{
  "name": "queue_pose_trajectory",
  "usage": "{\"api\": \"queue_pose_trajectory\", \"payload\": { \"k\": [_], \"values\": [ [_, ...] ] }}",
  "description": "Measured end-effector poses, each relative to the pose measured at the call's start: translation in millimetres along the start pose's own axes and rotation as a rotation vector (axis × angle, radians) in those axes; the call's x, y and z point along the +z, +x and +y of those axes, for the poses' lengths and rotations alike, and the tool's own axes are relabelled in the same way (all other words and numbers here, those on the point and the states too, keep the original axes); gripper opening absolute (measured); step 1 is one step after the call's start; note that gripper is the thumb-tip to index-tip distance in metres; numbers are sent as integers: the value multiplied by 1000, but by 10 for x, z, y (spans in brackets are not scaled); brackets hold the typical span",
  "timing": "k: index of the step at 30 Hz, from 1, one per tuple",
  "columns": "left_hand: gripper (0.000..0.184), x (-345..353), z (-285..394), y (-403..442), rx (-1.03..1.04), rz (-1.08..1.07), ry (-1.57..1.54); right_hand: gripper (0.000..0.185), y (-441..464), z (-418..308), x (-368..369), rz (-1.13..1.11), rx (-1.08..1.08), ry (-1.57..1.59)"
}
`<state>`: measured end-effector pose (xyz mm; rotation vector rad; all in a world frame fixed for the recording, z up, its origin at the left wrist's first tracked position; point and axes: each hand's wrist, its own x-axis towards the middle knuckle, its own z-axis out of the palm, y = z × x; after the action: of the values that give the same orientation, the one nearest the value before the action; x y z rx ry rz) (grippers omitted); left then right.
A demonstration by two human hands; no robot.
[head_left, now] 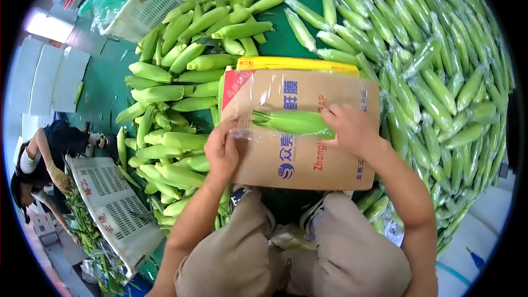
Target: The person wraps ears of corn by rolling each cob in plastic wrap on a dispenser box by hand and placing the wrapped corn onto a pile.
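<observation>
An ear of corn in its green husk (294,122) lies across the top of a cardboard box (258,165) in front of my knees. My right hand (350,129) has its fingers closed on the corn's right end. At the box's left side, my left hand (223,148) is pinched on the edge of clear cling film (245,132), just short of the corn's trimmed left end. The film is thin and shiny, so how far it covers the corn is hard to see. A yellow strip (297,65) runs along the box's far edge.
Unwrapped corn (170,140) is heaped to my left. Film-wrapped corn (434,93) forms a large pile on the right. White crates stand at the upper left (146,8) and lower left (113,209). Another person (47,159) bends over husks (91,242) at far left.
</observation>
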<state>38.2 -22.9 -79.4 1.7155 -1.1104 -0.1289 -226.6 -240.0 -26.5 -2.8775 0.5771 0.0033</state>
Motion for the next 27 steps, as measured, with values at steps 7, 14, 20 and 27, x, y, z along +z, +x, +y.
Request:
{"api": "queue_pose_trajectory", "payload": {
  "k": [7,14,20,27],
  "values": [
    [45,171,552,-190,261,-503,246,70,-22,-345,-57,-259,-25,135],
    [46,892,260,1142,472,-396,757,88,309,-288,114,282,17,-75],
    [45,915,508,1049,176,-352,228,88,765,109,184,193,136,93],
    [51,679,455,527,704,-443,605,72,459,-220,10,-122,223,676]
  ]
}}
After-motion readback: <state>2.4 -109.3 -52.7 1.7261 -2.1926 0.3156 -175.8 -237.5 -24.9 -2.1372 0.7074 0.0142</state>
